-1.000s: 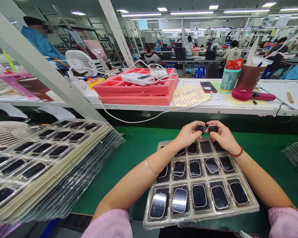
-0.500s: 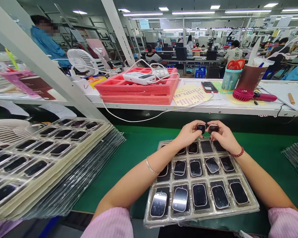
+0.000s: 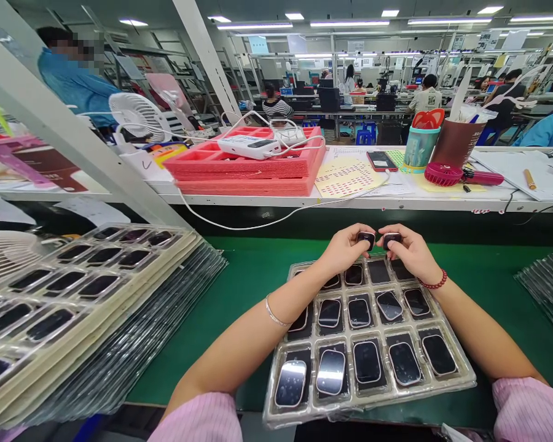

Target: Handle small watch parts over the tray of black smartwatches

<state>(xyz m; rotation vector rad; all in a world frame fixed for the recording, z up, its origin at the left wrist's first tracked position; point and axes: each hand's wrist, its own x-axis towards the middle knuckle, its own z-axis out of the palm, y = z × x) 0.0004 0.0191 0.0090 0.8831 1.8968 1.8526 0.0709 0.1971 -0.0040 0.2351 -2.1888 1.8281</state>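
Observation:
My left hand pinches a smartwatch body with a dark screen and a light metal rim. A second smartwatch body of the same kind sits between the thumb and fingers of my right hand. Both are held side by side, slightly apart, over the far edge of a clear plastic tray. More watch bodies, such as one dark watch, lie screen up in the tray's compartments. One compartment in the far row, just below my hands, shows only a dark liner. My forearms hide part of the tray.
On the left rises a stack of trays filled with watches. More clear trays stand at the right edge. A shelf beyond carries red foam trays, a phone, a cup and a pink hand fan. A white cable hangs below the shelf.
The view has shifted slightly, so most things sit a little further left. Both hands keep their hold on the two watches, which now look tilted a bit differently.

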